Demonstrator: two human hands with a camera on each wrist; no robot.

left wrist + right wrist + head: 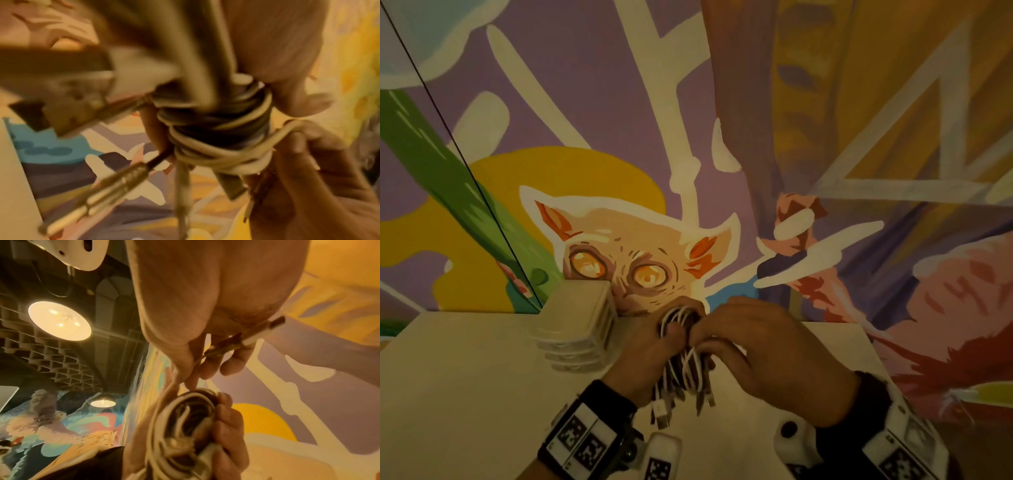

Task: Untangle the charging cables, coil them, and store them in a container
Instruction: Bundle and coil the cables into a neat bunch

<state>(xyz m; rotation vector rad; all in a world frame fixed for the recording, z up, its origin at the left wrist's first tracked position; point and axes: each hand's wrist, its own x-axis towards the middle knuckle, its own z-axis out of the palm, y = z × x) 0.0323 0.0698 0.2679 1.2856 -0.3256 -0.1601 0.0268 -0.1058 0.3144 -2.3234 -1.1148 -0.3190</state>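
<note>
A bundle of white and dark charging cables (683,356) hangs above the white table (465,377), plugs dangling below. My left hand (654,353) grips the bundle around its middle. My right hand (750,346) pinches a white cable strand (287,129) that is wrapped round the bundle (216,129). In the right wrist view the right fingers (232,363) also hold a loose white plug end (265,332), with the coiled bundle (185,423) below in the left hand. A stack of clear plastic containers (577,325) stands left of the hands against the wall.
A painted mural wall (688,171) rises right behind the table's far edge. A mirror panel edge (465,171) runs at the left. The table surface extends left and toward me.
</note>
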